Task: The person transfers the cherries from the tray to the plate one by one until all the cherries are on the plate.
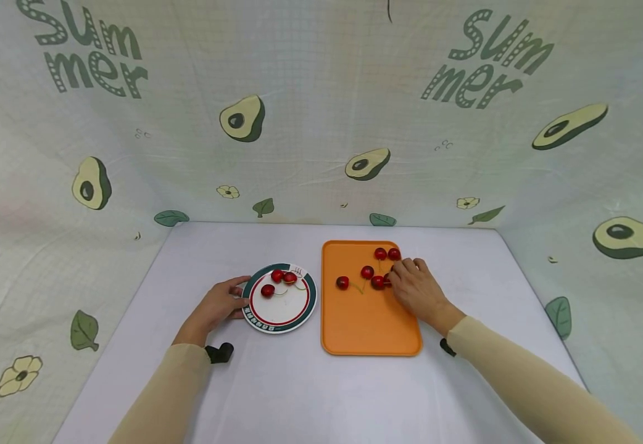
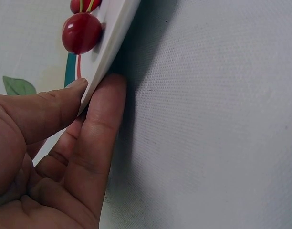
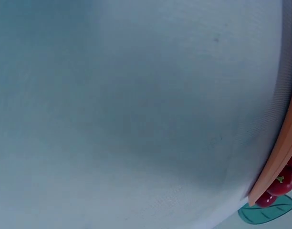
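Note:
My left hand (image 1: 223,306) holds the left rim of a white plate (image 1: 282,311) with a green band and red ring. In the left wrist view the thumb (image 2: 55,107) lies on top of the rim and a finger (image 2: 100,129) beneath it. Three red cherries with stems, one a cherry (image 1: 268,290) near the left side, lie on the plate. My right hand (image 1: 417,288) is bent over the right edge of an orange tray (image 1: 368,330), among cherries. A cherry (image 1: 388,279) is partly covered by its fingers. Its fingertips are hidden, and the right wrist view misses the hand.
Several other cherries, including a cherry (image 1: 342,283) on the left and a cherry (image 1: 380,253) at the back, lie in the tray's far half. The tray stands just right of the plate on a white table (image 1: 277,394). A printed cloth (image 1: 310,111) hangs behind.

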The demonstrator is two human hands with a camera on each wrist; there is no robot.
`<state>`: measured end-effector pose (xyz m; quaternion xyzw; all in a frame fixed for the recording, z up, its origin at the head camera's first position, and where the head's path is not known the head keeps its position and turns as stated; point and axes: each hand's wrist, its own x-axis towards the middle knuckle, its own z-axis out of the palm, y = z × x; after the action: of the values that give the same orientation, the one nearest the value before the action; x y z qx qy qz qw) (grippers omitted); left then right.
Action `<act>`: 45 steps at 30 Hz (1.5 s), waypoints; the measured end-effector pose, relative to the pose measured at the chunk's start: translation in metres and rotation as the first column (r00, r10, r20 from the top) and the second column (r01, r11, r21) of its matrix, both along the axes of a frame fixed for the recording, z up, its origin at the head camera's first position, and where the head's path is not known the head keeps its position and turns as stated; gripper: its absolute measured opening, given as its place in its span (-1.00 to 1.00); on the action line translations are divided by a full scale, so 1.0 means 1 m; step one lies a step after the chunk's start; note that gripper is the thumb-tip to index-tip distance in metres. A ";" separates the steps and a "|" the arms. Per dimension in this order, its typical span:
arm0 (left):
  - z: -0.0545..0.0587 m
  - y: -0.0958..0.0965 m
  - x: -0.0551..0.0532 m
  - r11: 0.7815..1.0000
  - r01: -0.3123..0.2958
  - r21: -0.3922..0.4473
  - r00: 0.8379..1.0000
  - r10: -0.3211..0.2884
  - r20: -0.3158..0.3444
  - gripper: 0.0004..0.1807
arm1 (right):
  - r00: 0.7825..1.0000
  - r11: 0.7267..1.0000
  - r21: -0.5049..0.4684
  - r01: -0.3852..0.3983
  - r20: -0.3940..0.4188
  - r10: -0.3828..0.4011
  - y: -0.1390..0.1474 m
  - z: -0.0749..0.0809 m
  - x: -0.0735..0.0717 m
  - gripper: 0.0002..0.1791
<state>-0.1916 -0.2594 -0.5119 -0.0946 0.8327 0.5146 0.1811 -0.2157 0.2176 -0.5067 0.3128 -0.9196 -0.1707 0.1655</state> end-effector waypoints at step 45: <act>-0.002 -0.001 -0.003 1.000 -0.019 -0.002 1.000 0.019 0.023 -0.25 | 0.987 0.975 -0.155 -0.159 -0.052 0.153 -0.083 0.011 -0.003 -0.85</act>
<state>-0.1944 -0.2604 -0.5137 -0.1087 0.8301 0.5144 0.1855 -0.2188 0.1347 -0.4957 0.3664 -0.8993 -0.0895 0.2212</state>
